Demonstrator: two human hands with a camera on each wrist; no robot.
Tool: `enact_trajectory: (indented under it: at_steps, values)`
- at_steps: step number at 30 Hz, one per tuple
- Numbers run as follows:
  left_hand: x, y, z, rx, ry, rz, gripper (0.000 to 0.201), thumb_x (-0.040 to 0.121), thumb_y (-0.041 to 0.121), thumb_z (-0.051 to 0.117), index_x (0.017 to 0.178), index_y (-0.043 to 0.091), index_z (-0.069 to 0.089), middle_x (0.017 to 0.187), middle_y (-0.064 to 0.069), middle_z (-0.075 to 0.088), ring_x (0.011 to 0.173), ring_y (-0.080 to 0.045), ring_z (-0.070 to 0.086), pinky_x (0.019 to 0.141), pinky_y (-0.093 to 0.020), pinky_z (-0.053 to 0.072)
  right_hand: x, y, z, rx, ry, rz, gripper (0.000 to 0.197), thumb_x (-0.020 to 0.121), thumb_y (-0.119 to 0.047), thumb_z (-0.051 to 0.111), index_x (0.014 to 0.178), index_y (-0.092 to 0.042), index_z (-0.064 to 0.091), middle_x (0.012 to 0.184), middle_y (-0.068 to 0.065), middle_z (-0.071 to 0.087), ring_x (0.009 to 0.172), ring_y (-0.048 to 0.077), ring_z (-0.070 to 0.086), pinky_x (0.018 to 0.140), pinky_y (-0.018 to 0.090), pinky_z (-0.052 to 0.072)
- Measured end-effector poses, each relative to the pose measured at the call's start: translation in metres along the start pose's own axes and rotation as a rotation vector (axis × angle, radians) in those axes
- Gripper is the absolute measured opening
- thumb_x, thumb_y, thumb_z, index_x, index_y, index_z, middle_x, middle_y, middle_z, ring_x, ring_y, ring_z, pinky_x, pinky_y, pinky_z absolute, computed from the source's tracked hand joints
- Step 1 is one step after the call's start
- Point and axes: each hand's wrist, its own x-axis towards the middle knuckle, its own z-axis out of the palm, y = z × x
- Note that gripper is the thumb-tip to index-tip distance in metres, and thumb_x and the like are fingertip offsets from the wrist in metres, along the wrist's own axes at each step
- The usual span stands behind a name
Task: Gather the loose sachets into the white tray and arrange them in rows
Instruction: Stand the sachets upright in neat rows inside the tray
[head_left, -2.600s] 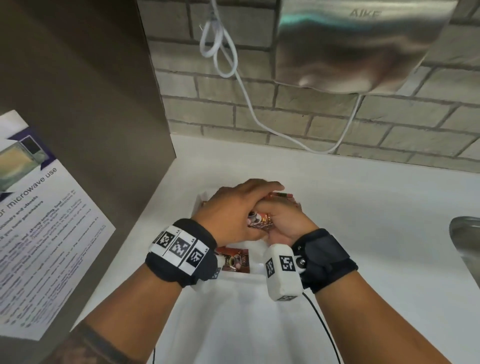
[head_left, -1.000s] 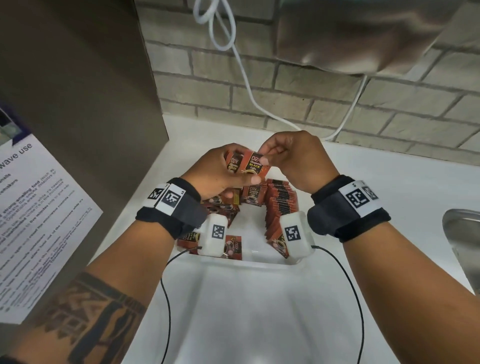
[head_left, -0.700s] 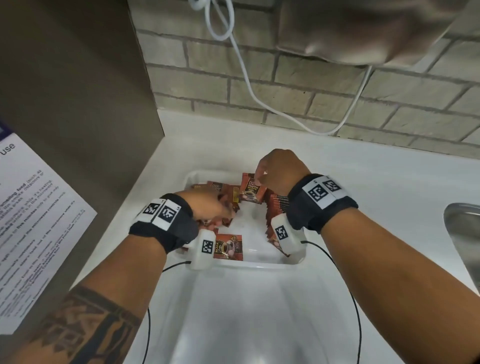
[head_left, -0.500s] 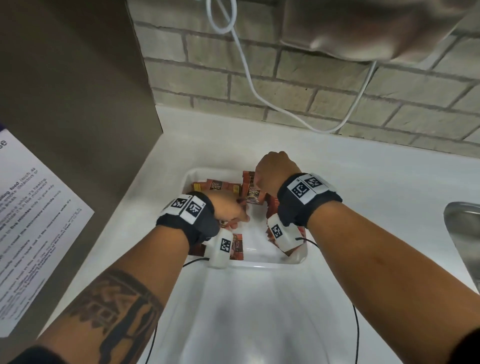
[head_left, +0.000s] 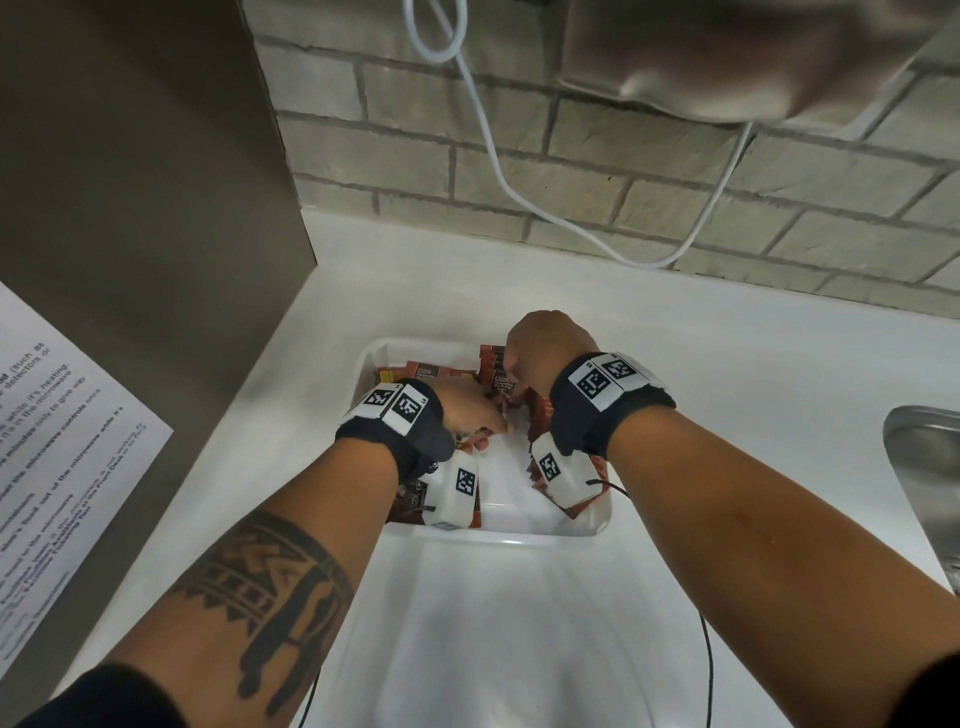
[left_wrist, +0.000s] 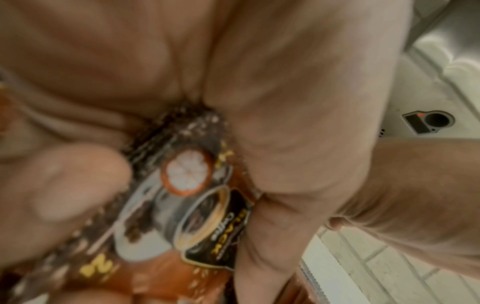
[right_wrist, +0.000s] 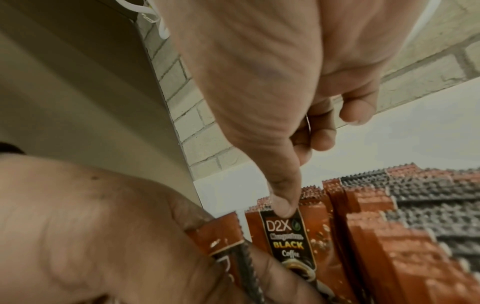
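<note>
The white tray (head_left: 519, 540) sits on the counter with both hands inside it. Orange-brown coffee sachets stand on edge in a packed row (head_left: 540, 415) (right_wrist: 389, 236) along its right side. More sachets (head_left: 431, 371) lie flat at the back left. My right hand (head_left: 545, 348) pinches the top edge of one "D2X Black Coffee" sachet (right_wrist: 288, 242) (head_left: 503, 384) at the left face of the row, thumb in front and fingers behind. My left hand (head_left: 470, 415), low in the tray's left half, has thumb and fingers curled round a loose sachet (left_wrist: 197, 216).
A brown cabinet side (head_left: 156, 208) with a printed notice (head_left: 62, 441) stands close on the left. A brick wall, a steel hand dryer (head_left: 753, 52) and a hanging white cable (head_left: 498, 171) lie behind. A steel sink (head_left: 924, 467) is at the right edge. White counter (head_left: 727, 364) surrounds the tray.
Both hands came down from above the tray into it. The right hand carried its sachet down to the standing row; the left hand dropped to the loose sachets on the left.
</note>
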Motion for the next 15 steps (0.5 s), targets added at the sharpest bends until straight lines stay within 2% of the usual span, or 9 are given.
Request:
enact_trajectory:
  at_steps: [2,5,7,12,15]
  values:
    - [0.0,0.0,0.0,-0.022,0.004,0.0,0.037,0.098,0.024,0.062,0.127,0.001,0.061,0.104,-0.017,0.072,0.06,-0.013,0.058,0.044,-0.018,0.045,0.0,0.002,0.0,0.016,0.002,-0.014,0.018,0.078,-0.007,0.059,0.069,-0.019,0.068,0.083,0.0,0.065,0.077,0.021,0.059,0.064,0.031,0.046]
    - [-0.002,0.002,0.001,-0.031,0.002,0.01,0.038,0.098,0.025,0.063,0.128,0.003,0.061,0.099,-0.013,0.07,0.06,-0.013,0.058,0.04,-0.016,0.043,-0.001,0.004,0.001,0.05,0.028,-0.03,0.019,0.081,-0.009,0.061,0.082,-0.022,0.075,0.091,-0.002,0.069,0.085,0.021,0.063,0.073,0.033,0.055]
    - [-0.003,0.002,0.001,-0.007,0.001,0.023,0.038,0.097,0.028,0.064,0.127,0.005,0.062,0.098,-0.011,0.071,0.061,-0.012,0.06,0.04,-0.016,0.044,-0.004,0.005,0.0,0.061,0.043,-0.036,0.021,0.081,-0.009,0.06,0.085,-0.022,0.076,0.093,-0.002,0.07,0.086,0.021,0.065,0.077,0.035,0.057]
    - [-0.006,0.002,0.001,-0.066,-0.018,0.033,0.034,0.097,0.021,0.065,0.125,0.001,0.064,0.096,-0.012,0.072,0.062,-0.013,0.063,0.051,-0.02,0.051,-0.017,0.009,-0.012,0.077,0.099,-0.045,0.021,0.085,-0.008,0.056,0.092,-0.016,0.074,0.1,0.001,0.068,0.094,0.022,0.063,0.083,0.037,0.056]
    - [-0.017,-0.002,-0.003,-0.144,-0.016,0.037,0.025,0.097,0.01,0.063,0.119,-0.001,0.065,0.094,-0.015,0.071,0.07,-0.02,0.068,0.055,-0.022,0.054,-0.029,0.013,-0.02,0.11,0.101,-0.063,0.02,0.087,-0.01,0.056,0.094,-0.014,0.074,0.101,0.002,0.07,0.093,0.022,0.064,0.082,0.035,0.055]
